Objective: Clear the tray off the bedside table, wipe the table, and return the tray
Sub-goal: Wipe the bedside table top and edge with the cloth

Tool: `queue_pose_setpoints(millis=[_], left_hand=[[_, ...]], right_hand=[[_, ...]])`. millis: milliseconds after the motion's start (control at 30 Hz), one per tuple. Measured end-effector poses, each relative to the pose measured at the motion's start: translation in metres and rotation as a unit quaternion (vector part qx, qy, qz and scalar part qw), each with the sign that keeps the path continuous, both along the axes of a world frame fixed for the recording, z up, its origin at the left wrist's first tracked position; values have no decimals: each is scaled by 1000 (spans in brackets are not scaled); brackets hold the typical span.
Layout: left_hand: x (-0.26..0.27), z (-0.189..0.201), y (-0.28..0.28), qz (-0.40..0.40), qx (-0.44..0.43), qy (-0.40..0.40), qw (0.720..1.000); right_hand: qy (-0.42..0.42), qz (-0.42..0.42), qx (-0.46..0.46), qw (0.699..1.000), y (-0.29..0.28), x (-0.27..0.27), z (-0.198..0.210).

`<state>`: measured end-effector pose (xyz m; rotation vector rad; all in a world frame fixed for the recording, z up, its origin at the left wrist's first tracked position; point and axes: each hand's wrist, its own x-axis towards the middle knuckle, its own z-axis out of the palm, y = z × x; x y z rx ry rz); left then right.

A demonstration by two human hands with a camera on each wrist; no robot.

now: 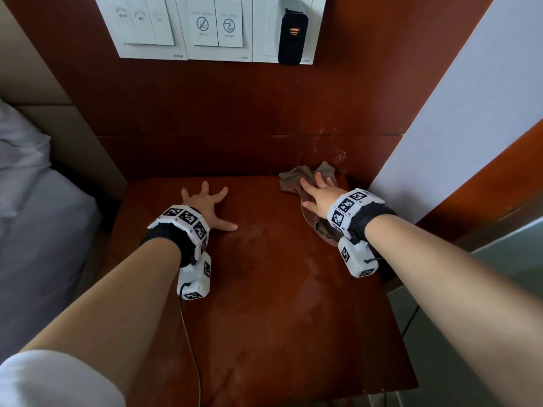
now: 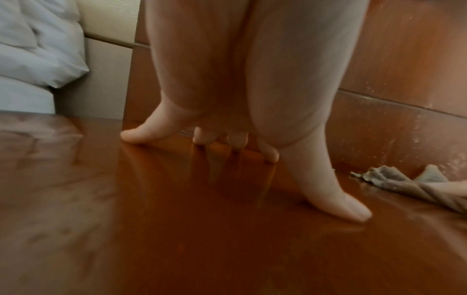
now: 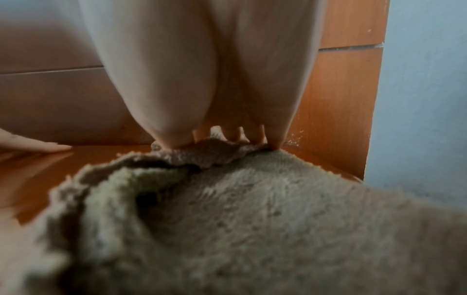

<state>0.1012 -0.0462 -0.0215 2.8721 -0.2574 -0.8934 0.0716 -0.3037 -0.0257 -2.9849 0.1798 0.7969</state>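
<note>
I have my left hand (image 1: 205, 208) flat on the glossy reddish-brown wooden bedside table (image 1: 264, 289), its fingers (image 2: 336, 191) straight and spread wide; the left wrist view shows the fingertips and thumb touching the bare wood, holding nothing. My right hand (image 1: 320, 198) lies on the crumpled grey-brown terry cloth (image 1: 296, 179) at the table's far right corner, near where the wooden back panel (image 1: 235, 118) meets the pale blue-white wall (image 1: 470, 127). Its fingers (image 1: 307, 188) are laid out straight on the fabric, pressing it down rather than curling round it; the right wrist view shows the fingertips resting on a fold of the cloth (image 3: 252, 219), which bunches up close to the lens. Part of the cloth trails back under my right wrist. A thin curved rim shows beneath it there, but I cannot tell what it belongs to. I cannot see the tray in any view. The tabletop shows faint smeary streaks in the middle. On the panel above hangs a white row of wall switches (image 1: 182, 27) with a black card holder (image 1: 292, 36). White bedding (image 1: 26, 177) lies to the left of the table.
</note>
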Motion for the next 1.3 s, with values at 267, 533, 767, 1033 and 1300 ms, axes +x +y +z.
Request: queue_pose_setpoints(millis=[267, 533, 767, 1033, 1300], left_hand=[[5, 5, -3, -11, 2, -6, 1000], [2, 3, -1, -11, -3, -23, 1000], [-9, 0, 6, -22, 2, -45, 999], [-46, -1, 20, -42, 22, -51, 998], [-104, -5, 32, -32, 16, -66, 997]], right_hand=[[-6, 1, -1, 1000, 0, -1, 0], [-15, 21, 5, 1000, 19, -29, -2], [-23, 40, 10, 999, 35, -67, -4], [-27, 49, 7, 998, 46, -96, 0], [-33, 59, 3, 998, 58, -144, -7]])
